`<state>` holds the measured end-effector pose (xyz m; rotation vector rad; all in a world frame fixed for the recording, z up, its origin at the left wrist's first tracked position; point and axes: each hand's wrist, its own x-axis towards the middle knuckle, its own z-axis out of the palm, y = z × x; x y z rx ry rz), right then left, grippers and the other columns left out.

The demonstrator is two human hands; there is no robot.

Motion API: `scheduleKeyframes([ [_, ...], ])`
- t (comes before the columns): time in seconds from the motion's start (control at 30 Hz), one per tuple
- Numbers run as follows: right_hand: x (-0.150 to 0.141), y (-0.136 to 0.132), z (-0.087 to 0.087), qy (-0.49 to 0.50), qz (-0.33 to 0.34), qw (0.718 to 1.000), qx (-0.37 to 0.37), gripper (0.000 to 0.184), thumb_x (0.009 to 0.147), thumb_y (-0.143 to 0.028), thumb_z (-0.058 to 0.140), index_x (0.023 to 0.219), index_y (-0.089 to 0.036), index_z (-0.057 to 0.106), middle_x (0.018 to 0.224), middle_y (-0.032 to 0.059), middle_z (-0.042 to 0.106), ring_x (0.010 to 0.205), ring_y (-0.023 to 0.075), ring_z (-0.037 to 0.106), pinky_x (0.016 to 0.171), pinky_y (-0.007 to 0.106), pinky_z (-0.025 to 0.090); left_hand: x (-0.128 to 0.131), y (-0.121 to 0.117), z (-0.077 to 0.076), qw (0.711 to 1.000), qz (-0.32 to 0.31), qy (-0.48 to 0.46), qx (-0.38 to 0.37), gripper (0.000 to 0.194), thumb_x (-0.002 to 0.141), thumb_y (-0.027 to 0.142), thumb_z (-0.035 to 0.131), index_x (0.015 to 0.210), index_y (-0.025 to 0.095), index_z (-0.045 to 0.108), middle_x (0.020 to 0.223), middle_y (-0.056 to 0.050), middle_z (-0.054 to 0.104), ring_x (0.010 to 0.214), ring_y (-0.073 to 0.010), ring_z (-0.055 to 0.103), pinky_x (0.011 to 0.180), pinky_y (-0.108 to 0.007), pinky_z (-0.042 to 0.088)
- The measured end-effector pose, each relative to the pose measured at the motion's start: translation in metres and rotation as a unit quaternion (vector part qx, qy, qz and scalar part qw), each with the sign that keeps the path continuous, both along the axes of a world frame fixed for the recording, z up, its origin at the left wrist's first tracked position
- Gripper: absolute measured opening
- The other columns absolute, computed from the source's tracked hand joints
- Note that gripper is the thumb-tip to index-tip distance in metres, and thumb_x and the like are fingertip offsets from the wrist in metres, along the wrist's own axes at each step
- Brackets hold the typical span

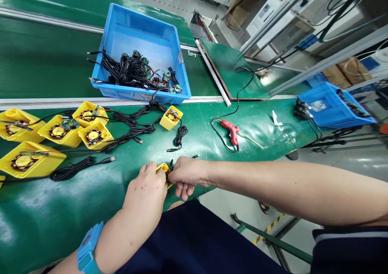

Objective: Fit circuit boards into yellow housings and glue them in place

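Near the front edge of the green bench, my left hand (147,191) is closed round a small yellow plastic housing (163,168), most of it hidden by my fingers. My right hand (186,176) reaches into the housing's open side with thumb and forefinger pinched together. What that pinch holds, if anything, is covered by the fingers. A dark cable end sticks up between the hands, and a plug tip (196,156) shows just past my right hand. To the left stand several yellow housings (33,160) with copper-wound motor parts inside and bundled black USB cables (71,169).
A blue bin (145,31) at the back holds circuit boards with black cables. One more yellow housing (169,122) stands mid-bench. A red glue gun (233,132) with its cord lies to the right. Another blue bin (327,108) is at the far right.
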<state>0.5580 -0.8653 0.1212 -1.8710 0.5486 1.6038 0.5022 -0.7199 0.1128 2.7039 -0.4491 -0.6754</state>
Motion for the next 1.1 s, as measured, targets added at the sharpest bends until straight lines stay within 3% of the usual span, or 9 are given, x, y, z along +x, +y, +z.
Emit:
scheduleKeyframes([
  [0.23,-0.004,-0.018,0.026,-0.052,0.148,0.987,0.042,0.014,0.072,-0.005,0.053,0.066,-0.014,0.062,0.059,0.0009,0.068,0.049,0.0126,0.063,0.048,0.022,0.051,0.001,0.000,0.004,1.000,-0.001,0.025,0.005,0.017,0.096,0.014,0.053,0.099,0.015,0.070,0.111,-0.010,0.064,0.108,-0.0269,0.065,0.080,-0.036,0.060],
  [0.3,-0.011,-0.031,0.036,-0.182,0.215,0.956,0.074,0.020,0.073,-0.003,0.054,0.081,-0.016,0.068,0.064,-0.0014,0.069,0.055,0.0130,0.064,0.052,0.022,0.049,0.002,0.000,0.005,1.000,0.000,0.027,0.003,0.017,0.096,0.014,0.053,0.099,0.015,0.071,0.111,-0.010,0.064,0.108,-0.0269,0.065,0.080,-0.036,0.060],
  [0.37,-0.020,-0.042,0.041,-0.333,0.272,0.896,0.109,0.026,0.077,-0.002,0.054,0.089,-0.018,0.071,0.072,-0.0002,0.072,0.063,0.0139,0.064,0.059,0.024,0.048,0.002,0.001,0.006,1.000,0.003,0.027,-0.005,0.017,0.096,0.014,0.054,0.099,0.015,0.071,0.111,-0.010,0.064,0.108,-0.0270,0.065,0.081,-0.037,0.060],
  [0.47,-0.034,-0.050,0.033,-0.449,0.310,0.825,0.146,0.024,0.090,-0.009,0.052,0.100,-0.017,0.073,0.089,0.0062,0.075,0.077,0.0178,0.068,0.073,0.028,0.050,0.003,0.001,0.008,1.000,0.004,0.027,-0.011,0.017,0.096,0.013,0.054,0.099,0.015,0.071,0.111,-0.010,0.065,0.108,-0.0275,0.065,0.084,-0.039,0.060],
  [0.63,-0.037,-0.045,-0.002,-0.457,0.355,0.799,0.167,0.017,0.096,-0.017,0.059,0.107,-0.015,0.073,0.092,0.0098,0.076,0.080,0.0206,0.070,0.074,0.029,0.051,0.001,-0.001,0.008,1.000,0.008,0.020,-0.002,0.017,0.097,0.016,0.056,0.105,0.014,0.071,0.114,-0.011,0.065,0.110,-0.0274,0.065,0.087,-0.038,0.059],
  [0.77,-0.032,-0.048,-0.025,-0.471,0.283,0.800,0.242,0.015,0.092,-0.011,0.059,0.091,-0.017,0.073,0.083,0.0045,0.075,0.073,0.0152,0.068,0.071,0.025,0.050,-0.002,0.000,0.004,1.000,0.013,0.006,0.000,0.015,0.095,0.018,0.060,0.105,0.015,0.070,0.115,-0.010,0.064,0.110,-0.0270,0.064,0.088,-0.038,0.058],
  [0.9,-0.039,-0.052,-0.038,-0.437,0.113,0.837,0.309,0.013,0.091,-0.024,0.064,0.083,-0.016,0.071,0.069,-0.0003,0.067,0.061,0.0106,0.059,0.061,0.021,0.047,-0.005,0.000,0.002,1.000,0.016,-0.013,0.000,0.013,0.096,0.018,0.058,0.101,0.015,0.070,0.113,-0.009,0.064,0.105,-0.0254,0.065,0.086,-0.037,0.057],
  [1.0,-0.050,-0.056,-0.036,-0.374,-0.040,0.866,0.331,0.025,0.092,-0.040,0.068,0.082,-0.016,0.066,0.060,-0.0047,0.055,0.047,0.0064,0.045,0.046,0.019,0.037,-0.006,-0.001,0.002,1.000,0.019,-0.016,0.008,0.012,0.094,0.018,0.061,0.101,0.016,0.070,0.112,-0.009,0.065,0.105,-0.0260,0.065,0.082,-0.036,0.057],
  [1.1,-0.064,-0.065,-0.022,-0.370,-0.141,0.840,0.372,0.031,0.095,-0.046,0.065,0.084,-0.019,0.058,0.060,-0.0066,0.051,0.040,0.0046,0.036,0.039,0.018,0.027,-0.007,-0.002,0.001,0.999,0.022,-0.023,0.012,0.011,0.093,0.020,0.063,0.101,0.017,0.070,0.112,-0.008,0.064,0.104,-0.0263,0.065,0.080,-0.037,0.058],
])
